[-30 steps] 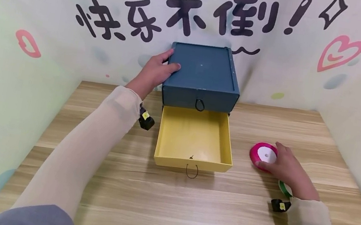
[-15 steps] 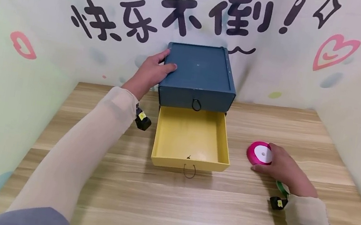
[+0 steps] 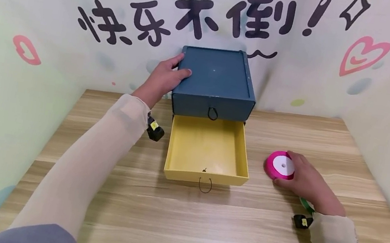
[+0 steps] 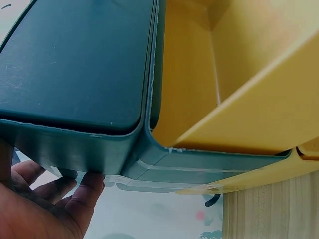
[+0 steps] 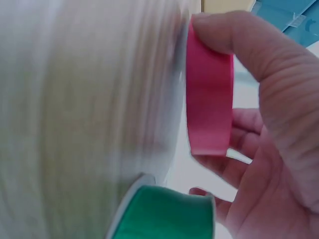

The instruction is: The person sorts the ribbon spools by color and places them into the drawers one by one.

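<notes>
A drawer box with a blue upper drawer (image 3: 217, 74) stands against the back wall. Below it, a yellow drawer (image 3: 209, 149) is pulled out. My left hand (image 3: 164, 75) holds the box by its upper left edge, thumb on top and fingers against the side; in the left wrist view the fingertips (image 4: 89, 186) touch the blue side. My right hand (image 3: 308, 176) grips a pink ribbon spool (image 3: 281, 165) to the right of the drawer, its thumb and fingers at the rim (image 5: 209, 99). A green ribbon spool (image 5: 164, 214) lies close by, mostly hidden under the right wrist in the head view.
Both drawers have small loop pulls; the yellow one's loop (image 3: 205, 185) hangs at its front. A tiny dark spot (image 3: 204, 169) shows inside the yellow drawer's front wall. Everything stands on a wood-grain table (image 3: 179, 228) with printed walls around it.
The right hand and pink spool have shifted slightly left, and the spool looks a little more tilted. The left hand keeps its place on the box; the camera view has shifted slightly.
</notes>
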`<state>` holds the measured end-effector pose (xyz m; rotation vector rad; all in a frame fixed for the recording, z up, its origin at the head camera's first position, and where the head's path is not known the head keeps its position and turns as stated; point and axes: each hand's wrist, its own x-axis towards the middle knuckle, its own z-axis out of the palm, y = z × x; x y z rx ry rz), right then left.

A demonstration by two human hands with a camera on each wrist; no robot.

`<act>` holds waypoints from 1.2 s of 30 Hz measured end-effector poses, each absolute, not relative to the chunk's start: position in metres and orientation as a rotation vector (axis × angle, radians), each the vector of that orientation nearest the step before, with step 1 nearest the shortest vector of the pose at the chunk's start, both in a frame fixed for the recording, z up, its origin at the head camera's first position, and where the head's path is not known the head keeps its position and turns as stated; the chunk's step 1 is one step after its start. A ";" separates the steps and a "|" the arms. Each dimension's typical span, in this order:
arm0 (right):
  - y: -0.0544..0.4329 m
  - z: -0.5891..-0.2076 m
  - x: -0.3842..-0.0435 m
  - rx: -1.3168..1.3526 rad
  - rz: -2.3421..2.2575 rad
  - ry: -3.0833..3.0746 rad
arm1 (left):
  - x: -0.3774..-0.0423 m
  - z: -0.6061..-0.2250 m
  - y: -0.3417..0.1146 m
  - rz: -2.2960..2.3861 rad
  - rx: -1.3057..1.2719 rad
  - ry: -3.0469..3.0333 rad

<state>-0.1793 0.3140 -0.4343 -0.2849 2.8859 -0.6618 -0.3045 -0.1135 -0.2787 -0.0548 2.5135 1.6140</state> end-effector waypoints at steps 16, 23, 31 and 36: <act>0.304 -0.431 -0.180 -0.595 -0.723 3.067 | -0.303 -0.280 -0.113 1.639 -0.056 2.491; 0.300 -0.429 -0.179 -0.682 -0.691 3.111 | -0.304 -0.280 -0.114 1.643 -0.042 2.495; 0.292 -0.420 -0.177 -0.853 -0.582 3.207 | -0.304 -0.280 -0.114 1.644 -0.054 2.498; 0.287 -0.410 -0.177 -1.007 -0.529 3.259 | -0.305 -0.281 -0.114 1.651 -0.047 2.497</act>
